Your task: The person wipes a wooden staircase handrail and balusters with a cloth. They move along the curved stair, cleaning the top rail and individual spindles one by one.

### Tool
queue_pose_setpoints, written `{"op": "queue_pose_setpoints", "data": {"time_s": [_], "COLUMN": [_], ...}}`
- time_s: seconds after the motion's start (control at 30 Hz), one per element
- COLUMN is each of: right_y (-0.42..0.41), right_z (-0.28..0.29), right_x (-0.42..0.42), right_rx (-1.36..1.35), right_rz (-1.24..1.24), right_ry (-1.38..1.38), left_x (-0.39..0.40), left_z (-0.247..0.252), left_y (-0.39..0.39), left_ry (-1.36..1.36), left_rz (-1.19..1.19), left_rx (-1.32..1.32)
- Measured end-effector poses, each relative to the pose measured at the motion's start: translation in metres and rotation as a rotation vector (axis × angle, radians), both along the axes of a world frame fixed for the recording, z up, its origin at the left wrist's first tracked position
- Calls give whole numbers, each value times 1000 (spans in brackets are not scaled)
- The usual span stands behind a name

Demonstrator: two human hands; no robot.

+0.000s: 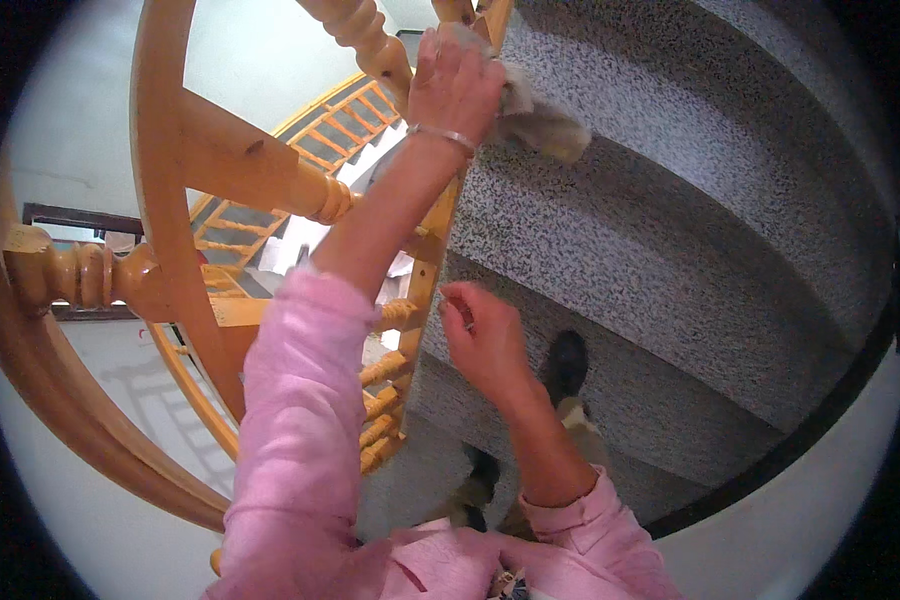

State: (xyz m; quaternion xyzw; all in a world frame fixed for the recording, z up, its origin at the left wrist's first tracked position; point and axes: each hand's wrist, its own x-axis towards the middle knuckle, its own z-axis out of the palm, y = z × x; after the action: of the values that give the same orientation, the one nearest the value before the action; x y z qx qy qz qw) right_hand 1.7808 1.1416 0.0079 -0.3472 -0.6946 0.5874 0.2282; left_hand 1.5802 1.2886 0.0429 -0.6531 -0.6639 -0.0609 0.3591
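My left hand (459, 90) reaches up to the top of the view, pressing a greyish-beige cloth (551, 129) against the wooden stair railing. Part of the cloth hangs over the stair side, and the palm side is hidden. Beside the fingers is a turned wooden baluster (379, 56). Lower and to the right, my right hand (487, 337) hovers over the steps, its fingers loosely curled with nothing visible inside. It is apart from the railing's wooden bottom rail (429, 289).
Speckled stone steps (540, 232) rise towards the upper right. My dark shoe (568, 364) stands on a step below the right hand. A curved wooden handrail (67, 420) runs along the left. Through the balusters, a lower flight's wooden railing (345, 124) shows. A dark skirting (780, 442) borders the right wall.
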Motion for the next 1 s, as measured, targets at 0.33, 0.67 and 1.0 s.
{"op": "queue_pose_setpoints", "data": {"time_s": [0.33, 0.67, 1.0], "right_y": [9, 39, 35], "right_z": [-7, 9, 1], "right_x": [15, 29, 20], "right_rx": [36, 52, 50], "right_rz": [-74, -199, -157], "right_ry": [37, 79, 51], "left_x": [-20, 30, -14], "left_z": [-81, 31, 60], "left_y": [6, -88, -43], "left_ry": [0, -264, 311], "left_rz": [159, 136, 168], "left_rx": [-589, -468, -1]}}
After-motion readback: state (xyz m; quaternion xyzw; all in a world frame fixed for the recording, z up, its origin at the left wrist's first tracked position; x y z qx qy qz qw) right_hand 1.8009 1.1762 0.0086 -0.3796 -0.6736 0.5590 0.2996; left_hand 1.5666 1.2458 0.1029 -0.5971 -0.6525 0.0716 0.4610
